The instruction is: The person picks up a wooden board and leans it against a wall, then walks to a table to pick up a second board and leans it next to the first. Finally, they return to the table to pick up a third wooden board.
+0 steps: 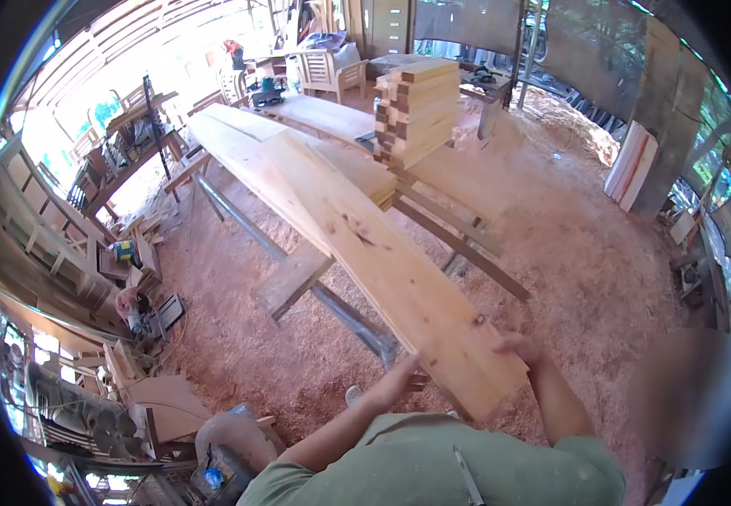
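Observation:
A long, pale wooden board [382, 253] with dark knots slants from near my body up toward the boards lying ahead. My left hand [397, 384] grips its left edge near the close end, the fingers partly hidden beneath. On the opposite edge, my right hand [521, 347] is closed around the board, thumb side up. The board's far end rests over other long pale planks [222, 135] laid across supports. A short wooden piece [294, 278] lies across a metal pipe [349, 320] left of the board.
A tall stack of wood pieces [420, 114] stands beyond the board on the right. Wooden beams [467, 240] jut out below it. Shavings cover the floor [585, 278]. A fan [117, 434] and clutter sit at lower left, wooden chairs [323, 72] at the back. A blurred round shape [694, 396] is at right.

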A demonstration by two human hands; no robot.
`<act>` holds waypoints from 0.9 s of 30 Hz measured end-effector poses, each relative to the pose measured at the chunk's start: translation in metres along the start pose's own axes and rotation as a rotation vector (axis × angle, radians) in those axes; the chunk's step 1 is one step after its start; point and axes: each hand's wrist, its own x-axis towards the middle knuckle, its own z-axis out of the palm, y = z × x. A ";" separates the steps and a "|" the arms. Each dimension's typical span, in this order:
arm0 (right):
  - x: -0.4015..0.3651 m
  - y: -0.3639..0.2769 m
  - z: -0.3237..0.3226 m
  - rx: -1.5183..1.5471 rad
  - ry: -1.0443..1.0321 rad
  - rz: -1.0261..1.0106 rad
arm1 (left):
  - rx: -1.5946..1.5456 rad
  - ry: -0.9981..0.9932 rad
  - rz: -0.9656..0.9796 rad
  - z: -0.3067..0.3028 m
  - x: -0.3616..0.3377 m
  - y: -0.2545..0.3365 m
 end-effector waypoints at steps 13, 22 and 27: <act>-0.175 0.062 -0.110 -0.039 0.102 0.281 | -0.399 0.379 0.506 0.032 0.089 0.030; -0.112 0.080 -0.181 -0.311 0.271 0.678 | -0.611 0.241 0.470 0.079 0.071 0.010; -0.042 0.066 -0.145 -0.287 0.184 0.412 | -0.452 0.387 0.499 0.034 0.113 -0.042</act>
